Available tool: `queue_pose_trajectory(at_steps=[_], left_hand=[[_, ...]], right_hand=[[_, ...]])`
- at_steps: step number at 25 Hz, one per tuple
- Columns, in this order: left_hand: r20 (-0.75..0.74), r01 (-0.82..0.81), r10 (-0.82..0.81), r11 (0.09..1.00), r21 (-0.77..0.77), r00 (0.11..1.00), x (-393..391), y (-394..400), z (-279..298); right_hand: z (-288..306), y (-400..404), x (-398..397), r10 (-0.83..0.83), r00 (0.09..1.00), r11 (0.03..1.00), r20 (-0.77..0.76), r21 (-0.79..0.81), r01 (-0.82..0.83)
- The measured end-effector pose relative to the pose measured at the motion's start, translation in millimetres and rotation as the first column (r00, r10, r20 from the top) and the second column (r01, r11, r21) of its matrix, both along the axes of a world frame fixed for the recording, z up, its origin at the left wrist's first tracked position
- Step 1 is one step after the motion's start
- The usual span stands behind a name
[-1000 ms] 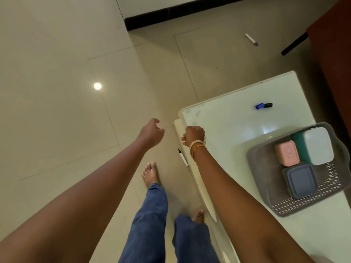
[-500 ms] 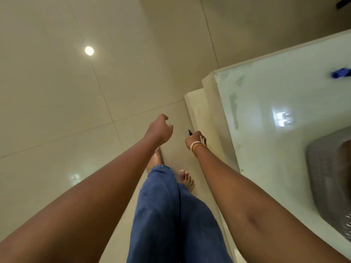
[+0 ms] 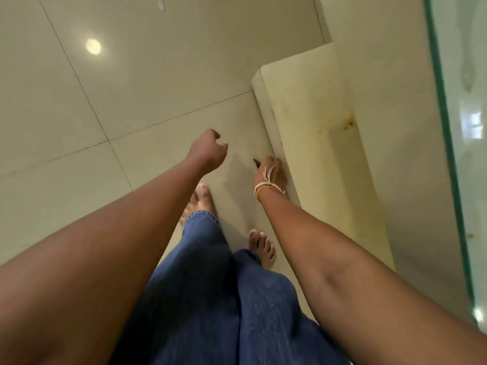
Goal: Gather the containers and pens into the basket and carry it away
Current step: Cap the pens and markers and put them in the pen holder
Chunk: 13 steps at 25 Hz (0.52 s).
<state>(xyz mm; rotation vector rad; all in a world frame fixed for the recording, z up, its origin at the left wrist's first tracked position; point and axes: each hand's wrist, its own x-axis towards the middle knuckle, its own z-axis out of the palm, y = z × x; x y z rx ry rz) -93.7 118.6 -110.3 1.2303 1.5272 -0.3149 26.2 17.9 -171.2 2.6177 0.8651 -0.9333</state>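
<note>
My right hand is down at the floor beside the cream table base. Its fingers are curled over a pen, and only the pen's dark tip shows past them, to the left. Pale and orange bands circle that wrist. My left hand hangs just left of it, above the floor, loosely curled and holding nothing. The basket and the containers are out of view.
The glass table top runs down the right edge, with the table's cream side below it. My bare feet and blue jeans stand on the pale tiled floor. A small white scrap lies far off on the tiles.
I have bent lower and the view has dropped toward the floor, so the basket and the blue pen on the table left the view. My right hand went down onto the floor pen.
</note>
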Motion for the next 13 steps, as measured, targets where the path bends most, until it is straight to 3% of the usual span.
queue_pose_trajectory(at_steps=[4, 6, 9, 11, 13], left_hand=[[-0.010, -0.092, 0.092, 0.996, 0.004, 0.996, -10, 15, 10], [-0.035, -0.098, 0.098, 0.995, -0.014, 0.995, -9, 16, 60], [-0.075, -0.165, 0.158, 0.982, -0.094, 0.985, 5, 8, 176], [-0.057, -0.174, 0.172, 0.984, -0.035, 0.984, 4, 23, 244], [-0.012, -0.152, 0.153, 0.987, 0.043, 0.988, -2, 53, 285]], right_hand=[[2, -11, -3, 0.015, 0.995, 0.998, -0.095, 0.063, -0.009], [40, 0, -11, -0.127, 0.961, 0.967, -0.247, 0.185, 0.176], [132, 37, -31, -0.304, 0.813, 0.818, -0.496, 0.301, 0.490], [209, 67, -38, -0.308, 0.705, 0.734, -0.639, 0.312, 0.603], [283, 92, -40, -0.254, 0.657, 0.672, -0.710, 0.359, 0.647]])
